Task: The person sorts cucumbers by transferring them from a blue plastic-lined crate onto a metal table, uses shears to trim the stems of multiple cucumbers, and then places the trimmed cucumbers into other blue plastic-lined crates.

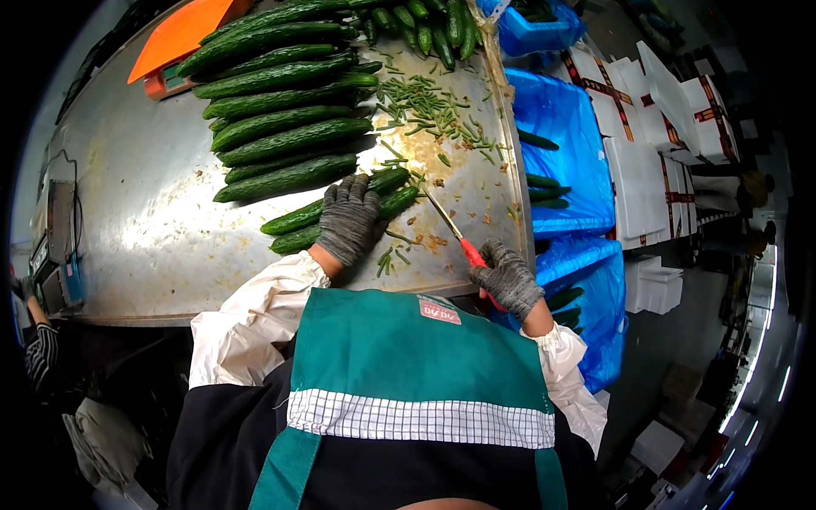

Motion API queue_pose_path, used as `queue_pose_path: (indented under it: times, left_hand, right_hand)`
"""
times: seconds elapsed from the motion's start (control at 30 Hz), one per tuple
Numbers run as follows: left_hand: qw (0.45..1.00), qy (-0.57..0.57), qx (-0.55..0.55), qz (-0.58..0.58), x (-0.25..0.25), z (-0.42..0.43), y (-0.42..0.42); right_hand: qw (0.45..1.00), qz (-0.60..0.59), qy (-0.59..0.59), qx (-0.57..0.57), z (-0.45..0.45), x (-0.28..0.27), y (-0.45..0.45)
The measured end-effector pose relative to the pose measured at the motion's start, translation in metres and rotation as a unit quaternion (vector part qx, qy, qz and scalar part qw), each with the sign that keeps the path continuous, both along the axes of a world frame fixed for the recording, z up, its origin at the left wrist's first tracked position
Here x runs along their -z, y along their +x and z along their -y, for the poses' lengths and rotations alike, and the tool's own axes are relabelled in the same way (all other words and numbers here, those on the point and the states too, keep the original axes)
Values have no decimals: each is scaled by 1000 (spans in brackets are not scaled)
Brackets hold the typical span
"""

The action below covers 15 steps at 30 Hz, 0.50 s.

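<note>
My left fingers (pixel 352 190) grip 2 cucumbers (pixel 291 221) beneath them; my right fingers (pixel 495 277) close around red-handled scissors (pixel 467 249). Done: cutting, judging by stem pieces (pixel 427 109) ahead. Remaining: probably these 2; the row (pixel 294 138) beyond my left fingers, I cannot tell.

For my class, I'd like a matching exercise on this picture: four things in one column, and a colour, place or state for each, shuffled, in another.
Things:
1. Left hand
2. Right hand
3. Digital scale
4. Small green trimmings

Descriptions:
A. Orange on top
B. Gripping red-handled scissors
C. Scattered over the metal table
D. Laid over two cucumbers

Pairs: 1-D, 2-B, 3-A, 4-C
</note>
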State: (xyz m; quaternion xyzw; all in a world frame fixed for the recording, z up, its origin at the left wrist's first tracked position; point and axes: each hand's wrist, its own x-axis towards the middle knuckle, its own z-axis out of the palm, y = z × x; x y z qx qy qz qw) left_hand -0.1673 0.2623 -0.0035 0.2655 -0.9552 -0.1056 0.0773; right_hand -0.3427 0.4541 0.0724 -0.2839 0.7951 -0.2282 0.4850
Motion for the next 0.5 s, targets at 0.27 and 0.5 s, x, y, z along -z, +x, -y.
queue_pose_path:
  times: [0.27,0.5]
  left_hand:
    - [1000,-7,7,-14,2,1,1]
    - [1000,-3,9,-6,0,2,1]
  right_hand:
    - [1000,-2,-4,5,11,-3,5]
    - [996,-58,-63,-32,10,7,0]
